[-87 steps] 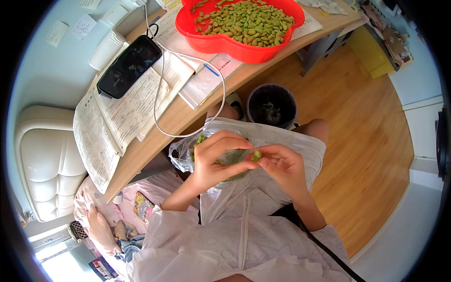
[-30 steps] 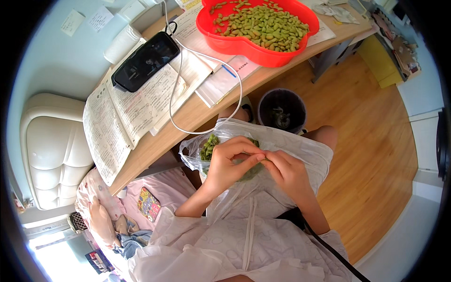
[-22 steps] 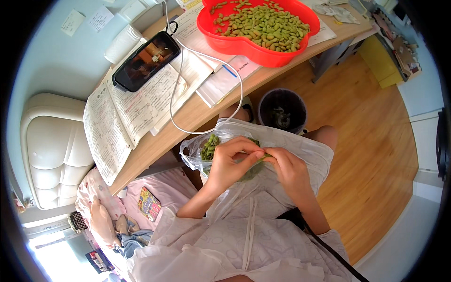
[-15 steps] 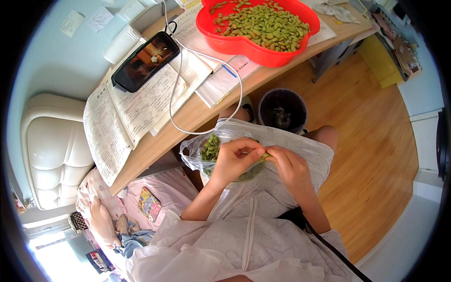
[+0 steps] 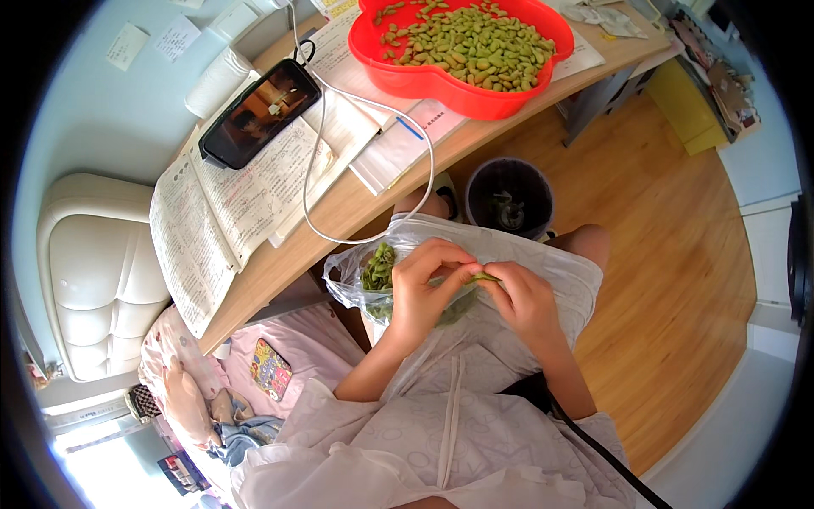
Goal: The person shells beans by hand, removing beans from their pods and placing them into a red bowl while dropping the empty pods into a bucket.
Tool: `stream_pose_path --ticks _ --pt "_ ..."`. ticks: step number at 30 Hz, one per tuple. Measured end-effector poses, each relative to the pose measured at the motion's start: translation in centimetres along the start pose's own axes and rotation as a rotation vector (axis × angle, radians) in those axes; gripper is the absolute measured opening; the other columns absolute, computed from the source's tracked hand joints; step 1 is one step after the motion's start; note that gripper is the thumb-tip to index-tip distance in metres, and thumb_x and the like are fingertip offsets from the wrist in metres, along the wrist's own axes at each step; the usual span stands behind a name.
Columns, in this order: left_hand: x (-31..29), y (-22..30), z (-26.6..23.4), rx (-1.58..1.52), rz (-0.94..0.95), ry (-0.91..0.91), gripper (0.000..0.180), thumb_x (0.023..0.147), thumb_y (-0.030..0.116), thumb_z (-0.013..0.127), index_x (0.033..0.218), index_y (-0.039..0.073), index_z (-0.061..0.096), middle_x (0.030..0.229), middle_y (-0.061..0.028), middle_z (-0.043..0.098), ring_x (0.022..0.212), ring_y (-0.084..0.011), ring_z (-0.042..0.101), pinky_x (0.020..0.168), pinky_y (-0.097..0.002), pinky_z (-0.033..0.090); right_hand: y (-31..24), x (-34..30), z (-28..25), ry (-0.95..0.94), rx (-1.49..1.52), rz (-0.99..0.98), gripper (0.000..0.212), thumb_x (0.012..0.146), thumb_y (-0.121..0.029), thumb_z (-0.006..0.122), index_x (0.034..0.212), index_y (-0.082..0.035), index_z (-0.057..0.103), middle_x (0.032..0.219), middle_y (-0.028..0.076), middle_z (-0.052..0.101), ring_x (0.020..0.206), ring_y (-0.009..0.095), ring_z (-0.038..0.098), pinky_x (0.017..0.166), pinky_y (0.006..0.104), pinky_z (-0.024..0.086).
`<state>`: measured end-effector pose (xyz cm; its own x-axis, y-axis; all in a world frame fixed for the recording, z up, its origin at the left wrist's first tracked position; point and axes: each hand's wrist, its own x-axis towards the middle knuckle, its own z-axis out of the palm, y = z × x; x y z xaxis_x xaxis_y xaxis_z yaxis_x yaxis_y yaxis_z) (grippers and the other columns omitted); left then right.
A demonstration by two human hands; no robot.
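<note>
Above my lap, my left hand (image 5: 422, 288) and my right hand (image 5: 526, 301) meet fingertip to fingertip. Pinched between them is a small green bean pod (image 5: 485, 276), mostly covered by the fingers. Under and beside my left hand, a clear plastic bag (image 5: 341, 280) rests on my lap with more green pods (image 5: 378, 266) in it. Up on the desk stands a red scalloped tray (image 5: 471, 103), holding a heap of loose green beans (image 5: 487, 51).
The wooden desk (image 5: 339, 216) carries open handwritten notebooks (image 5: 191, 208), a propped-up phone (image 5: 261, 113) and a looping white cable (image 5: 432, 161). A dark bin (image 5: 510, 199) with scraps inside stands on the floor beyond my knees. Left of me, a patterned phone case (image 5: 270, 370) lies on pink bedding.
My fingers have shifted slightly around the pod, and a bit more of it shows beside my right fingertips. The bag and tray stay where they were; the view has moved slightly.
</note>
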<state>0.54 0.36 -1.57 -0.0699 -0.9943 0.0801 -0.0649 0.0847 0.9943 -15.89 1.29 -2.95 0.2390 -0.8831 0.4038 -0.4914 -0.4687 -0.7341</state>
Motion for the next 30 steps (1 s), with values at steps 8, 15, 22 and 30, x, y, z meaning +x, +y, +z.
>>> stream_pose_path --ticks 8,15,22,30 --pt "-0.3 0.8 -0.3 0.411 0.28 0.031 0.021 0.072 0.001 0.074 0.093 0.001 0.071 0.089 -0.0098 0.066 0.077 -0.0196 0.064 0.068 -0.0279 0.051 -0.6 0.3 -0.1 0.024 0.109 0.067 0.017 0.08 -0.004 0.069 0.093 -0.002 0.059 0.081 0.012 0.064 0.069 0.028 0.063 0.059 0.0328 0.05" --pt "-0.4 0.9 -0.3 0.407 0.269 0.002 0.023 0.072 0.0 0.075 0.095 0.001 0.07 0.091 -0.0093 0.066 0.081 -0.0197 0.065 0.069 -0.028 0.052 -0.4 0.3 0.1 0.067 0.126 0.053 0.016 0.076 -0.001 0.069 0.09 -0.001 0.061 0.079 0.013 0.063 0.067 0.028 0.062 0.058 0.0327 0.049" --pt "-0.6 -0.2 -0.5 -0.133 -0.102 -0.061 0.021 0.079 -0.006 0.069 0.099 -0.004 0.065 0.099 -0.0094 0.064 0.092 -0.0162 0.064 0.079 -0.0281 0.055 -0.2 0.3 0.5 0.107 0.143 0.041 0.015 0.073 0.0 0.068 0.086 -0.001 0.061 0.074 0.012 0.062 0.062 0.026 0.061 0.056 0.0317 0.048" --pt "0.0 -0.5 -0.7 -0.289 -0.075 -0.097 0.021 0.089 -0.001 0.059 0.109 -0.003 0.064 0.096 -0.0082 0.06 0.089 -0.0144 0.061 0.079 -0.0266 0.052 -0.8 0.5 0.2 0.12 0.229 0.147 0.009 0.079 -0.001 0.067 0.086 0.0 0.06 0.074 0.011 0.062 0.063 0.022 0.062 0.058 0.0294 0.048"
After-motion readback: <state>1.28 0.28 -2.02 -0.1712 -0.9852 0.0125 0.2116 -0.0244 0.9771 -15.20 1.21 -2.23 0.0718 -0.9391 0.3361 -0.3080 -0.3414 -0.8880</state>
